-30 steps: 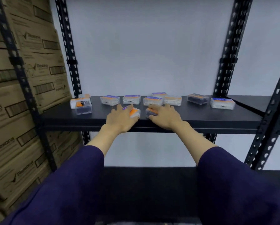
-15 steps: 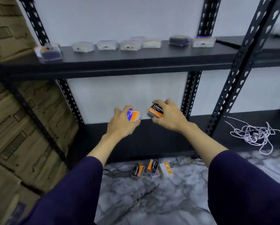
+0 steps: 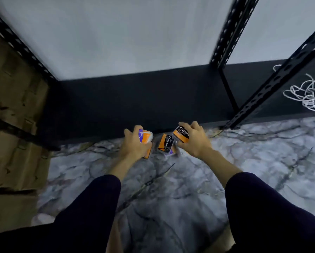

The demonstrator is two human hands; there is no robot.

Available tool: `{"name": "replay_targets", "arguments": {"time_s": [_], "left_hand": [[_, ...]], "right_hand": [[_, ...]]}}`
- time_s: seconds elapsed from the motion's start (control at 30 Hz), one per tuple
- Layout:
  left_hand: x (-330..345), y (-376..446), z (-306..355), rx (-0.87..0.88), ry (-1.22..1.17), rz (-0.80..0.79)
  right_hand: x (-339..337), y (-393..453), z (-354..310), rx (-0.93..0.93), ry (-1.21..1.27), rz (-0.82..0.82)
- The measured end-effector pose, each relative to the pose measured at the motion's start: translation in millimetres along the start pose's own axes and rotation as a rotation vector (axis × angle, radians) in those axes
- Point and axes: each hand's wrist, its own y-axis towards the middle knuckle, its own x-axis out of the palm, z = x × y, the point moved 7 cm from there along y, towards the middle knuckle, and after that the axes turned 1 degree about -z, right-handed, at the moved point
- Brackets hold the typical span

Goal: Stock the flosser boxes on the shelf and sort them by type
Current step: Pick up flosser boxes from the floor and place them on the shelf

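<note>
- Step in hand, as I judge it: gathering stock from the floor, with both hands low over the small pile of flosser boxes lying on the marble floor (image 3: 189,189) just in front of the bottom shelf (image 3: 134,103).
- The left hand (image 3: 134,145) has its fingers curled round a purple-and-orange flosser box (image 3: 144,136); another orange edge shows under its palm, but whether that box is gripped or merely lying there I cannot tell.
- The right hand (image 3: 195,141) grips a black-and-orange Charcoal flosser box (image 3: 180,136), fingers wrapped over its top edge.
- Between the hands a second Charcoal box (image 3: 165,143) stands tilted on the floor pile, with a purple-edged box partly hidden beneath it.
- The next move likely calls for either adding to each hand's load or lifting away, keeping the charcoal type apart from the purple type.
- Against the earlier frames: a second ago both hands rested on boxes on the upper shelf; half a second ago they held the same two boxes in mid-air before the lower bay. Now the view has tipped down, the upper shelf is out of sight, and the hands have dropped to the pile.
- A tangled white cord (image 3: 306,95) lies on the neighbouring shelf to the right; cardboard cartons (image 3: 12,106) are stacked on the left.
</note>
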Motion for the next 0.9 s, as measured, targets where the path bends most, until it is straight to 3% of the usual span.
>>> {"name": "replay_targets", "arguments": {"time_s": [0.3, 0.57, 0.7, 0.9], "left_hand": [[73.3, 41.2, -46.0, -0.054, -0.061, -0.046], [99.8, 49.3, -51.2, -0.074, 0.035, -0.120], [81.3, 45.1, -29.8, -0.036, 0.184, -0.069], [22.4, 26.6, 32.5, 0.149, 0.185, -0.022]], "right_hand": [[84.4, 35.2, 59.5, 0.131, -0.050, -0.120], [93.7, 38.4, 68.5, 0.138, -0.060, -0.151], [80.0, 34.6, 61.0, 0.118, -0.057, -0.136], [22.9, 22.5, 25.1, 0.048, -0.061, -0.034]]}}
